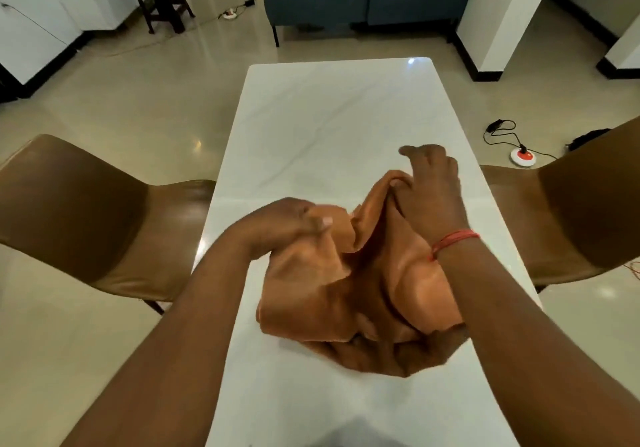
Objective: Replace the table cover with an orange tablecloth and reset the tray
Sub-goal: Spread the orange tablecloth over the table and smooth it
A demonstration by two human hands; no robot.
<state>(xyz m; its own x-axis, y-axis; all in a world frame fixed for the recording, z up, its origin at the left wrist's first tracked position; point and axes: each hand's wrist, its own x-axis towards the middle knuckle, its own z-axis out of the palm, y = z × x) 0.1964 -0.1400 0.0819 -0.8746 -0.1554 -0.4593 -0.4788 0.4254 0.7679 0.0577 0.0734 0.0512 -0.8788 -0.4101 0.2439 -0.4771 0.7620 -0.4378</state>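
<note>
Bare white table (332, 117) lay open beyond the bunched orange tablecloth (332, 294) and in a strip at its near edge, while a brown chair (86, 211) hemmed the left side and another chair (581, 218) the right.

Bare forearms; red thread bracelet (454, 241), right wrist.

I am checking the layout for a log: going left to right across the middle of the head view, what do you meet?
Left brown leather chair → left hand gripping the crumpled orange tablecloth → right hand pinching a fold of it → right brown leather chair. The cloth lies on the white marble table.
</note>
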